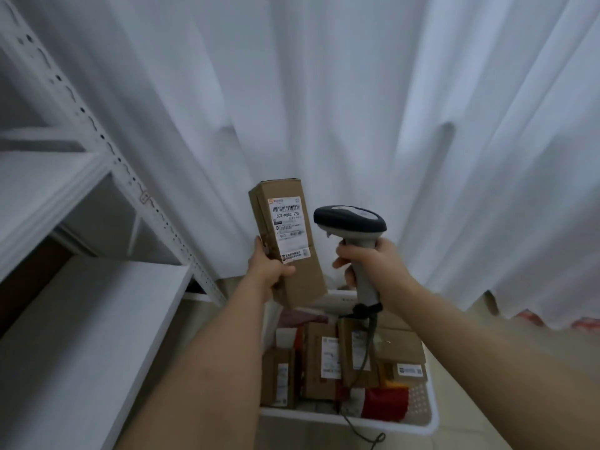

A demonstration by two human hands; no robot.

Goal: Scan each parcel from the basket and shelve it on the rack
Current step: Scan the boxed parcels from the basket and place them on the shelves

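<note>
- From the head camera I see my left hand (268,267) wrapped around the lower part of a tall cardboard parcel (287,241); the thumb lies across the front face near the bottom of the label and the fingers curl behind the left edge.
- The parcel is held roughly upright, top leaning slightly to the left, raised above the basket (422,414) and clear of it.
- A white shipping label (289,230) covers the upper front of the parcel, facing me; a barcode and the text "507-P802 T70" are legible.
- My right hand (373,263) grips the handle of a handheld scanner (352,232), fingers closed fully around the grey shaft.
- The scanner sits just beside the parcel, to its right, not touching it. Its dark head points left towards the label side of the parcel.
- A dark cable (367,352) drops from the base of the scanner handle, runs down over the basket contents and passes over the near rim.
- The white basket stands on the floor below both hands. It contains several more cardboard boxes (319,358) with labels, packed on edge, plus a red packet (384,401) near the front right corner.
- The white metal rack (107,147) stands to the left, with a perforated upright and flat shelves; the visible shelf surface (91,336) is well apart from the parcel.
- White curtain fabric (324,92) hangs behind everything.
</note>
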